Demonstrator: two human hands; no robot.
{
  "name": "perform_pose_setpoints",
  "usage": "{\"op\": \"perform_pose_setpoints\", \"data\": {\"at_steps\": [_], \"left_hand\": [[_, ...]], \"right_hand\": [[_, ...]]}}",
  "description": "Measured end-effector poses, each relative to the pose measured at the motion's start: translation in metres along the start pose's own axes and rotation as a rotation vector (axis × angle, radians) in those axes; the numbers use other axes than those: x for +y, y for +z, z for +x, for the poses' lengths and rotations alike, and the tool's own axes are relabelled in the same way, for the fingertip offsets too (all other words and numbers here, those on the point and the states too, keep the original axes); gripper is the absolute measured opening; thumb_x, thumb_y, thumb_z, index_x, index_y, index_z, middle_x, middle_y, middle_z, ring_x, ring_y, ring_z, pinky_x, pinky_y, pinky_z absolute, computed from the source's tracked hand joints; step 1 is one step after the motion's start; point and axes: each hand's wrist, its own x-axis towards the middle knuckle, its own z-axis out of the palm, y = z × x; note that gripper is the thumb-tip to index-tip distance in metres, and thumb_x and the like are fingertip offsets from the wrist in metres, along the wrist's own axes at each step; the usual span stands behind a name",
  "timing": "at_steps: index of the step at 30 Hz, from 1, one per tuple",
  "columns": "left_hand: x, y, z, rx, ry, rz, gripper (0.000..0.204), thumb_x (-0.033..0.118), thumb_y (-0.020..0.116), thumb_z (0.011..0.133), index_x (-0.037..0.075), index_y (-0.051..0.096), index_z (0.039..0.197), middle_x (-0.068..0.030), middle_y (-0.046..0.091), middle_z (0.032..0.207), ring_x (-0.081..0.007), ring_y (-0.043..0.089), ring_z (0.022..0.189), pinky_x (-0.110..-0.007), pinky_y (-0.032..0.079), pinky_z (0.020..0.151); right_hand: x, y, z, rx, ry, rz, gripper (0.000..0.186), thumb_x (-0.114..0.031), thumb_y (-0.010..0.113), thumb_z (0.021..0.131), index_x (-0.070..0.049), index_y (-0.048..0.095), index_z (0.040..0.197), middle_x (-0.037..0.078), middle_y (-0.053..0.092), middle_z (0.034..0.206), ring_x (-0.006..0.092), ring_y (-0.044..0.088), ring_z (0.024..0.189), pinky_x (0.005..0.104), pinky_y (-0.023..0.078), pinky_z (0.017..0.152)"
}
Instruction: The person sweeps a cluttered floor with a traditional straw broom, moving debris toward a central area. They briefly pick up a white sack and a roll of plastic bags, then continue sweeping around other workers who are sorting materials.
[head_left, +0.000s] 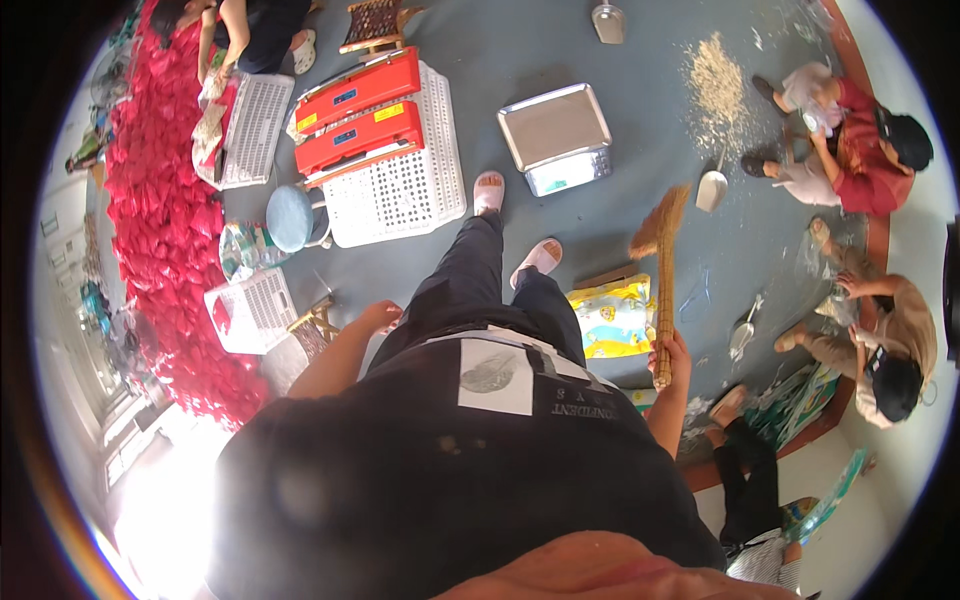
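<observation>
My right hand (674,360) is wrapped round the handle of a straw broom (666,270), its bristle head pointing away from me above the grey floor. Beside my left thigh hangs my left hand (382,317), loosely open, with nothing visible in it. A yellow patterned bag (612,318) lies just left of the broom handle. Ahead of my feet stands a scale (555,125) with a flat metal top. Beyond the broom, a metal scoop (712,190) rests near a heap of pale loose pieces (718,85).
Two red box-shaped devices (359,140) sit on white perforated crates (385,205) at left, near a blue round stool (289,218). Red bags (165,200) are piled along the far left. Several people sit along the right wall, including a person in red (870,150). Another scoop (742,340) lies there.
</observation>
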Motion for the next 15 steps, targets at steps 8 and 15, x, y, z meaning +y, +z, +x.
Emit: {"op": "perform_pose_setpoints", "data": {"at_steps": [8,15], "left_hand": [[0.052,-0.057,0.077,0.017,0.257,0.03,0.022,0.025,0.053,0.075,0.007,0.058,0.087,-0.006,0.059,0.074,-0.0153,0.057,0.062,-0.027,0.044,0.049],[0.107,-0.167,0.093,-0.003,0.09,-0.45,0.02,0.022,0.051,0.079,0.006,0.056,0.091,-0.0051,0.059,0.08,-0.0136,0.056,0.069,-0.027,0.044,0.055]], "right_hand": [[-0.087,0.167,0.004,-0.332,-0.159,0.014,0.05,-0.011,0.052,0.078,-0.009,0.033,0.123,0.009,0.053,0.074,0.0138,0.051,0.047,0.0231,0.043,0.037],[-0.119,0.372,0.119,-0.576,0.043,-0.203,0.045,-0.011,0.053,0.075,-0.01,0.04,0.118,0.01,0.052,0.072,0.0138,0.05,0.047,0.024,0.041,0.037]]}}
